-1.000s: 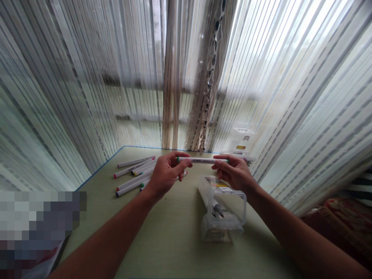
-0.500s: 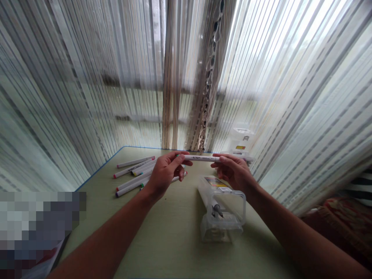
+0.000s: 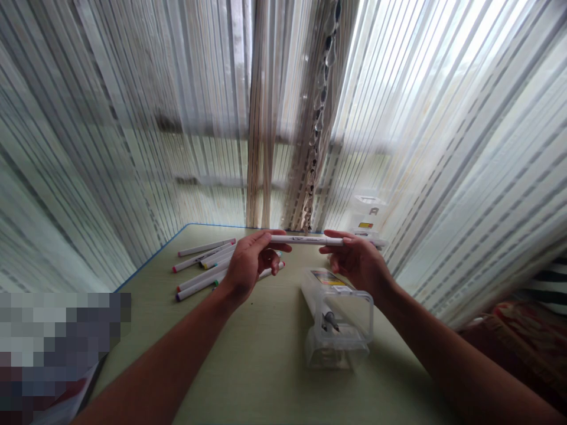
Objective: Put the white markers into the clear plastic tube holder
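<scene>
A white marker pen (image 3: 305, 239) is held level above the table, stretched between both hands. My left hand (image 3: 252, 260) pinches its left end between thumb and fingers. At the other end, my right hand (image 3: 358, 260) grips the marker with thumb and fingertips. Dark print runs along the barrel. Below my right hand lies a clear plastic case (image 3: 339, 319), its open end facing me, with markers and a grey tip showing inside. Beside and behind my left hand, several white markers (image 3: 199, 283) with coloured ends lie in a loose pile.
The pale green table (image 3: 248, 366) has a blue edge. At the back right stands another clear plastic case (image 3: 367, 221) with a yellow label. A striped string curtain (image 3: 208, 147) hangs behind the table. Patterned fabric (image 3: 527, 336) is at the far right.
My left fingers have shifted slightly left along the marker, and the green bit at its left end no longer shows. The right grip now exposes more of the right end.
</scene>
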A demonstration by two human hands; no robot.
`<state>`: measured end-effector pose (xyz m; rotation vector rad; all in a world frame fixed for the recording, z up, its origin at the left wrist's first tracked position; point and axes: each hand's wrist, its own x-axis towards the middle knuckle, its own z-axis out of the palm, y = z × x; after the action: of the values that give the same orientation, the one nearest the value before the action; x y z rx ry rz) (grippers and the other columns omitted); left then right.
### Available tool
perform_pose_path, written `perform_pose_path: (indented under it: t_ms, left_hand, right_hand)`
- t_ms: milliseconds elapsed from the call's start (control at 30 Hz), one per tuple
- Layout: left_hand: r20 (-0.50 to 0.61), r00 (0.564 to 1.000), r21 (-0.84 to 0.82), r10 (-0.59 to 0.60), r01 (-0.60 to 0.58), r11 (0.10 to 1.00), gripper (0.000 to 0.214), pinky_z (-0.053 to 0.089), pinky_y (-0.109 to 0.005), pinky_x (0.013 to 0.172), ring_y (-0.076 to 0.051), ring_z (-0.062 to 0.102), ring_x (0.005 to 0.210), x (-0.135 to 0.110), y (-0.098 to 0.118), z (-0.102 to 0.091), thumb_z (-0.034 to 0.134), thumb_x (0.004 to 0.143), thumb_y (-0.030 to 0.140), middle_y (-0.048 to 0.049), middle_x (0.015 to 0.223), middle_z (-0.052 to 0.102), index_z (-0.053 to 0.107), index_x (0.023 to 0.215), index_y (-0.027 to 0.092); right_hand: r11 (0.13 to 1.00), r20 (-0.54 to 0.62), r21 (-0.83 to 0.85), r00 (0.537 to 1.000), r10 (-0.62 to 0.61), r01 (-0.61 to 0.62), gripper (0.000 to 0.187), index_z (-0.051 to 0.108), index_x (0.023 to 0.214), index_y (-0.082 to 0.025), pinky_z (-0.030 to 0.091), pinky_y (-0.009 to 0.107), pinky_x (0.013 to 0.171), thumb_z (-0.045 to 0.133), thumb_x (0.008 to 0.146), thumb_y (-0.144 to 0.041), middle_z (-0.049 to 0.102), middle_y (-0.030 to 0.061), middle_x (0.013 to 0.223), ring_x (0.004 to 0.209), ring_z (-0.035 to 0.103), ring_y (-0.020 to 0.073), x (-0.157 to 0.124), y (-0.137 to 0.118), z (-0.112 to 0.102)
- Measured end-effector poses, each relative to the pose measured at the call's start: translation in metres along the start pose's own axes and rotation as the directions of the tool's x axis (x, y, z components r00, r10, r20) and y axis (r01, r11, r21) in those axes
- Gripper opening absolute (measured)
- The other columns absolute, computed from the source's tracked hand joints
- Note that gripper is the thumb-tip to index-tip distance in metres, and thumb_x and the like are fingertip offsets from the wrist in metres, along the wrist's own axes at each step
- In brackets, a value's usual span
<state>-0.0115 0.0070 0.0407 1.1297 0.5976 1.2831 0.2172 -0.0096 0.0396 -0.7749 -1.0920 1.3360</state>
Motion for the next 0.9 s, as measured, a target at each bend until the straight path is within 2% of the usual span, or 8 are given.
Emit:
perform_pose_path:
  t_ms: [300,567,900]
  left_hand:
    - [0.012,1.000,-0.006,0.029,-0.029,1.000,0.029,0.043,-0.026,0.043,-0.011,0.052,0.043,0.0000,-0.0005,-0.0010,0.050,0.087,0.024,-0.0127,0.078,0.073,0.063,0.105,0.006]
    - [0.019,0.999,0.057,0.045,-0.046,0.997,0.027,0.043,-0.025,0.044,-0.010,0.051,0.043,0.0002,-0.0029,-0.0028,0.055,0.084,0.023,-0.0110,0.079,0.073,0.061,0.106,0.008]
    - [0.031,0.998,0.141,0.060,-0.064,0.988,0.027,0.043,-0.024,0.044,-0.007,0.050,0.043,-0.0011,-0.0012,-0.0027,0.061,0.083,0.024,-0.0090,0.079,0.072,0.063,0.105,0.009]
  right_hand:
    - [0.999,0.035,0.021,0.999,-0.025,0.024,0.034,0.072,0.104,-0.016,0.047,0.028,0.048,0.056,0.077,-0.027,0.078,0.0095,0.081,0.046,0.060,0.0153,0.0007,0.0016,-0.0017]
    - [0.998,0.013,-0.036,0.999,-0.052,0.053,0.027,0.072,0.098,-0.016,0.032,0.021,0.038,0.062,0.073,-0.023,0.078,0.0092,0.079,0.042,0.061,0.0138,0.0003,0.0005,0.0005]
    - [0.995,0.015,-0.072,0.997,-0.074,0.075,0.027,0.073,0.099,-0.019,0.032,0.021,0.039,0.072,0.073,-0.025,0.078,0.0077,0.080,0.042,0.060,0.0117,-0.0001,0.0012,-0.0009]
